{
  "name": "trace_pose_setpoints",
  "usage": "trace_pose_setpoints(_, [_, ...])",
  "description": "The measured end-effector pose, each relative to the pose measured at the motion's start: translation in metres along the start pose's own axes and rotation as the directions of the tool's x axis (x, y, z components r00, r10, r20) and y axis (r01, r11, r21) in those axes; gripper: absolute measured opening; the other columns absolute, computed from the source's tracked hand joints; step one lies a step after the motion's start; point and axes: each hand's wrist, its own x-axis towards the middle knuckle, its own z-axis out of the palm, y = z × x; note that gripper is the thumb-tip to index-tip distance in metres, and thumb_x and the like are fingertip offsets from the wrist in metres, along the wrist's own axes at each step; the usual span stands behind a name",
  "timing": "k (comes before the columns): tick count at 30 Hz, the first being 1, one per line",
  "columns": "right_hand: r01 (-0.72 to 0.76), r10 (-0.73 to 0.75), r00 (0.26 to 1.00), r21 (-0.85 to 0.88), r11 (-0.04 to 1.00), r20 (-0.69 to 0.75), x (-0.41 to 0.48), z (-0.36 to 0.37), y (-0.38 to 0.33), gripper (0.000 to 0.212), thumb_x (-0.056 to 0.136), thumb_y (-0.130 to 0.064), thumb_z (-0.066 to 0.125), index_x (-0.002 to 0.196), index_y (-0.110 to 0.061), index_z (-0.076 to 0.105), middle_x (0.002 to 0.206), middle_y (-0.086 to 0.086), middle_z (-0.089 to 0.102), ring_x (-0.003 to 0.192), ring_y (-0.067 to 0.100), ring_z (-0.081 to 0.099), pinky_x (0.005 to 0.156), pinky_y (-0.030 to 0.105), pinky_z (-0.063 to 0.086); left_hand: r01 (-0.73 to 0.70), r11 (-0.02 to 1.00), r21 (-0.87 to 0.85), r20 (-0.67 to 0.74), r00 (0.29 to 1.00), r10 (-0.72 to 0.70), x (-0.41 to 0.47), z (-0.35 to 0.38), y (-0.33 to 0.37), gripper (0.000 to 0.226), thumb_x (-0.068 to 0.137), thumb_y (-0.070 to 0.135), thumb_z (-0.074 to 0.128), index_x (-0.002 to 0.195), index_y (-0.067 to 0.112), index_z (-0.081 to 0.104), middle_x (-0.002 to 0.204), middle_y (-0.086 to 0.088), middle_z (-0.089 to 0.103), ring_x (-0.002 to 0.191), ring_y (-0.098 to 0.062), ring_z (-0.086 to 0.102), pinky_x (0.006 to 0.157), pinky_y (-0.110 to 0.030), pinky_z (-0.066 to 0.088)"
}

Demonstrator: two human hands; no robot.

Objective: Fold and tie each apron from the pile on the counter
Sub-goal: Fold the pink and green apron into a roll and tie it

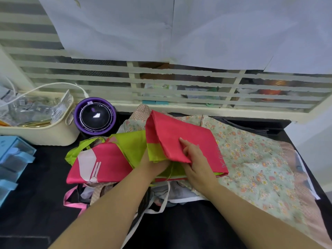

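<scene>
while the half-folded pink apron [181,139] is being pinched by the right hand [195,164], the left hand [154,166] is being hidden, grip unclear. other aprons [251,159] are being left unfolded.

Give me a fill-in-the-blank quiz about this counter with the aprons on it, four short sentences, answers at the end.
1. The right hand holds the folded apron, which is pink and ____.
2. The spread apron beneath it bears a ____ print.
3. The round device at the back of the counter is ____.
4. The counter itself is ____.

Missing words: green; floral; purple; black.
</scene>
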Motion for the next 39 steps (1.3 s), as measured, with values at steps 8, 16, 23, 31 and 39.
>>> trace_pose_setpoints(8, [0.225,-0.162,0.967,-0.357,0.906,0.197,-0.002,0.02,0.03,0.018,0.08,-0.028,0.047,0.091,-0.026,0.034,0.149,0.008,0.039,0.141,0.03,0.028,0.111,0.063,0.013,-0.399,0.712,0.578,-0.134,0.814,0.565,0.008,-0.046,-0.069,0.033,0.067,0.024,0.064,0.099,0.015,0.071,0.104,-0.005,0.067,0.092,-0.031,0.063,0.074,-0.04,0.044])
trace_pose_setpoints(16, [0.311,-0.162,0.941,-0.566,0.764,0.298,0.004,0.025,0.03,0.024,0.067,-0.034,0.04,0.088,-0.022,0.04,0.144,0.014,0.045,0.135,0.039,0.038,0.096,0.074,0.03,-0.635,0.658,0.404,-0.314,0.58,0.752,-0.02,-0.044,-0.053,0.026,0.09,0.023,0.049,0.11,0.017,0.064,0.107,0.004,0.061,0.099,-0.007,0.054,0.089,-0.034,0.048])
trace_pose_setpoints(23, [0.381,-0.169,0.902,-0.547,0.745,0.398,0.005,0.014,0.035,0.045,0.082,-0.057,0.045,0.106,-0.02,0.053,0.151,0.007,0.036,0.143,0.029,0.026,0.108,0.067,0.019,-0.565,0.391,0.727,0.358,0.797,0.487,0.0,-0.01,-0.065,0.106,0.073,0.08,0.042,0.151,0.03,-0.01,0.156,-0.006,-0.019,0.145,-0.025,-0.013,0.114,-0.049,-0.01])
trace_pose_setpoints(31, [0.379,-0.201,0.911,-0.54,0.752,0.36,0.008,0.012,0.043,0.052,0.083,-0.062,0.05,0.122,-0.027,0.053,0.148,0.003,0.041,0.142,0.025,0.028,0.112,0.059,0.017,-0.604,0.417,0.679,0.243,0.721,0.65,0.006,-0.01,-0.072,0.064,0.082,0.063,0.04,0.134,0.028,0.053,0.143,-0.005,0.049,0.131,-0.03,0.047,0.103,-0.055,0.04])
trace_pose_setpoints(39, [0.337,-0.299,0.941,-0.504,0.795,0.157,0.015,0.026,0.04,0.041,0.063,-0.031,0.08,0.092,-0.019,0.054,0.113,0.003,0.057,0.12,0.024,0.041,0.106,0.064,0.028,-0.619,0.593,0.515,0.038,0.708,0.705,0.007,-0.01,-0.07,0.044,0.079,0.046,0.048,0.116,0.025,0.059,0.122,0.002,0.057,0.116,-0.022,0.054,0.098,-0.054,0.045])
